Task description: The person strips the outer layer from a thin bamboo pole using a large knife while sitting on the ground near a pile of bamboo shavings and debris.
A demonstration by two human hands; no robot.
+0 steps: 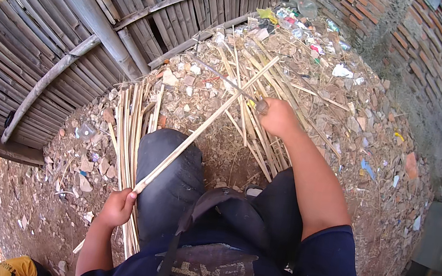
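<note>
My left hand (117,207) is closed round the near end of a long pale bamboo strip (192,136), which slants up and away to the right across my left knee. In my right hand (280,118) is the handle of a long thin-bladed knife (228,82). Its blade points to the far left and crosses the strip near the strip's far end; whether it touches cannot be made out. A bundle of split bamboo strips (129,135) lies beside my left leg. More strips (252,137) lie in a loose pile on the ground in front of me, beyond my knees.
Stones, brick bits and litter (297,26) cover the dirt ground. A bamboo slat wall (51,50) with a round pole stands on the left, and a brick wall (434,50) on the right. Something yellow (16,267) shows at the lower left.
</note>
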